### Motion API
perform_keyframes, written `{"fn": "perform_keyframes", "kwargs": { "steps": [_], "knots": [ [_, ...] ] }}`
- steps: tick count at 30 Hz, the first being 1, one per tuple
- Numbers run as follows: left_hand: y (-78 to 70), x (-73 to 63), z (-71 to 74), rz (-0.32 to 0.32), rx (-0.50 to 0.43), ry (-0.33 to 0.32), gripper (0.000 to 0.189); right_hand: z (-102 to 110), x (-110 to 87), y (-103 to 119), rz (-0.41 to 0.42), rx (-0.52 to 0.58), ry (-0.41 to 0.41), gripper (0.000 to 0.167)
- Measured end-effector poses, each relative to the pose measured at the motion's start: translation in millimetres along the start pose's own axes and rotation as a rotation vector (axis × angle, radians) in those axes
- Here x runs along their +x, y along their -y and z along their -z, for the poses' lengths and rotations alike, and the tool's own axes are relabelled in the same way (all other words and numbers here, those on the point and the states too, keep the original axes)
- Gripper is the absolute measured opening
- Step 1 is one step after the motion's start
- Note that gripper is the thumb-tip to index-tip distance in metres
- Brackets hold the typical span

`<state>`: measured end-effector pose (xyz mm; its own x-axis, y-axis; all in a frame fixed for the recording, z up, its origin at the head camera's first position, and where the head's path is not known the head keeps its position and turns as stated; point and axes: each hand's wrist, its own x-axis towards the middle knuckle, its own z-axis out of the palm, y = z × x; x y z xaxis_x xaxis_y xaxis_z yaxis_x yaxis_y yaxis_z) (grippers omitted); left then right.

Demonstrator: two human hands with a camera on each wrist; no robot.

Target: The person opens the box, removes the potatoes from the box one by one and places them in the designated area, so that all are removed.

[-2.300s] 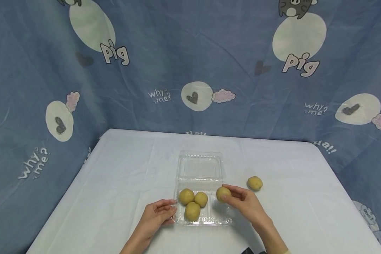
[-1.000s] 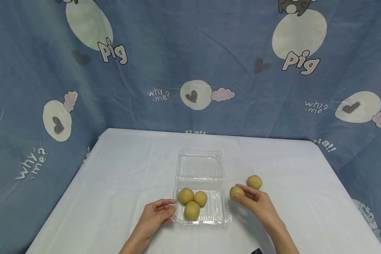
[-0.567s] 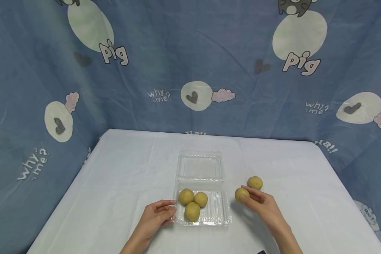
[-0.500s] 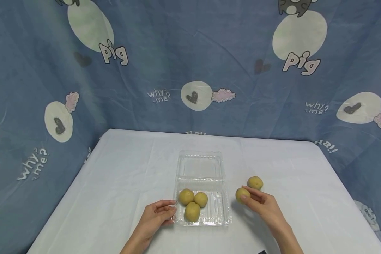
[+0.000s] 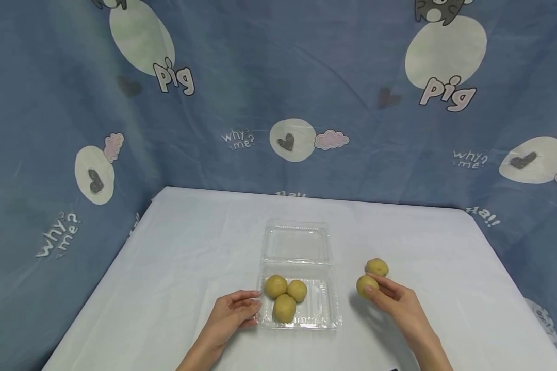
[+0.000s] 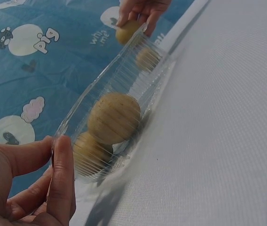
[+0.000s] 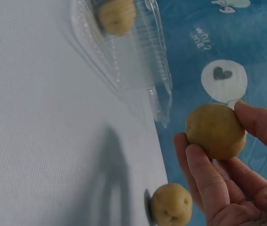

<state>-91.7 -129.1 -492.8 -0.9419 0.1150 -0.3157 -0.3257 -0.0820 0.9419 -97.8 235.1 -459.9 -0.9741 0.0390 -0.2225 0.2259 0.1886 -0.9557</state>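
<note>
My right hand [image 5: 396, 304] pinches a round yellow potato [image 7: 214, 131] between thumb and fingers, held up over the table to the right of a clear plastic clamshell container [image 5: 320, 306]. Just behind it another potato [image 5: 377, 267] lies on the cloth. The container stands with its lid [image 5: 297, 242] folded back flat. Three potatoes sit together in its left part, one [image 5: 284, 308] in front and two behind; the base's right part is bare. At the left edge, my left hand [image 5: 232, 315] holds the container's rim between thumb and finger, as the left wrist view shows.
A white cloth [image 5: 190, 247] covers the table. Blue printed fabric [image 5: 241, 93] hangs behind and along both sides. A small dark object [image 5: 394, 369] just shows at the bottom edge, beside the right forearm.
My right hand has carried its potato from over the container's right side out to the right, near the loose potato. My left hand and the container stay in place.
</note>
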Motion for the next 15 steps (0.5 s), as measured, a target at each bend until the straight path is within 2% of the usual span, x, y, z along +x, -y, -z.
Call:
{"fn": "perform_keyframes", "kwargs": {
  "steps": [6,15],
  "knots": [
    [-1.9,0.5,-0.9,0.001,0.002,-0.024,0.041,2,2.5,2,-0.010,0.015,-0.020,0.059],
    [-1.2,1.8,-3.6,0.009,-0.004,-0.004,0.042,13,-0.7,0,-0.013,0.015,-0.048,0.059]
  ]
}}
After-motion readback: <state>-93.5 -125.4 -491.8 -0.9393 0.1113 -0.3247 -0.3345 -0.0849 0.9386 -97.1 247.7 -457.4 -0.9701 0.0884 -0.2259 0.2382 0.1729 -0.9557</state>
